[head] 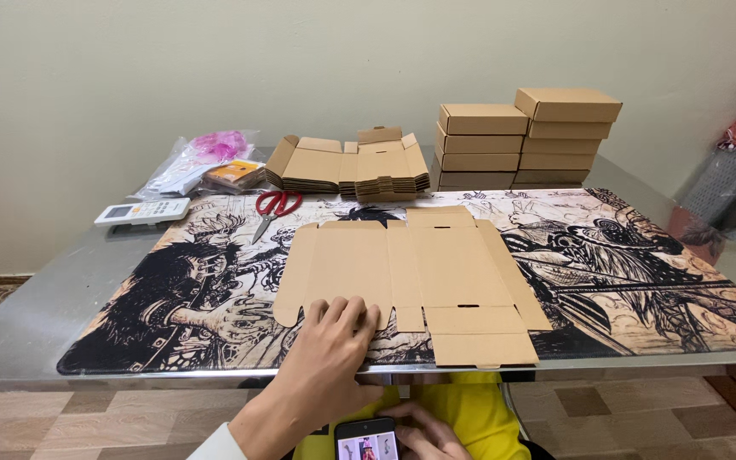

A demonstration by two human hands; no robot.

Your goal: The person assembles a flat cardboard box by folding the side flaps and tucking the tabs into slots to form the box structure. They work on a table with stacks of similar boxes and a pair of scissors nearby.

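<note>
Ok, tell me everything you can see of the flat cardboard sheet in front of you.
The flat cardboard sheet is plain brown, die-cut, unfolded, with creased panels, rounded side flaps, tabs and small slots. It lies flat on the printed black-and-tan desk mat, its near flap reaching the table edge. The left hand rests fingers-down on its near left edge.

One flat box blank (411, 273), seven folded boxes (523, 140), one pair of scissors (274, 207), one remote (142, 211).

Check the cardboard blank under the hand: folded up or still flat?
Flat. The blank lies spread on the printed mat, all flaps out, none raised. The left hand rests on its near edge; the right hand holds a phone.
</note>
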